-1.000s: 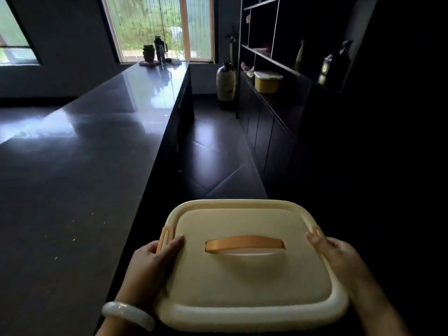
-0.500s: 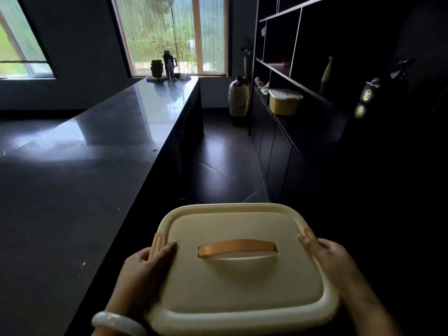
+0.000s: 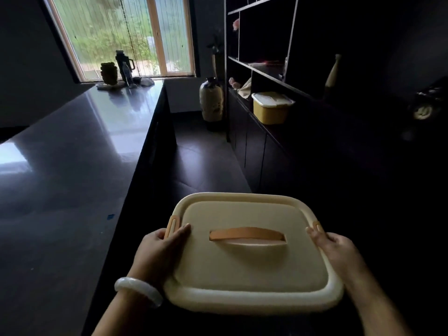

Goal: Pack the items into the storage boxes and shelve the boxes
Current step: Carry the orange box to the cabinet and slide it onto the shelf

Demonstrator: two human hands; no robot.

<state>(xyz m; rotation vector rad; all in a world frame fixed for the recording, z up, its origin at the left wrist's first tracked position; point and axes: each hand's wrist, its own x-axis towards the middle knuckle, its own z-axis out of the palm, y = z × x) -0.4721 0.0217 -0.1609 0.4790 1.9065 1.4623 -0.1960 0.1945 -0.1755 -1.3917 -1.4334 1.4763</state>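
Closer now comes the yellow box (image 3: 271,108) on the dark shelf (image 3: 278,135), well ahead of the grip; the left hand (image 3: 158,251) and right hand (image 3: 335,249) hold the cream storage box (image 3: 249,263) by its two sides, thumbs on the lid; an orange handle (image 3: 246,234) lies between them.

Dim room; daylight only from window (image 3: 123,37), glare on countertop (image 3: 101,122); shelving (image 3: 339,69) nearly black; wide-angle edge bending.

Bright daylight is coming in through a big window (image 3: 121,37) far ahead of the fingers. A long dark counter (image 3: 72,154) is shining to their left. Dark shelves (image 3: 266,76) are standing to their right, over a dark tiled floor (image 3: 201,166).
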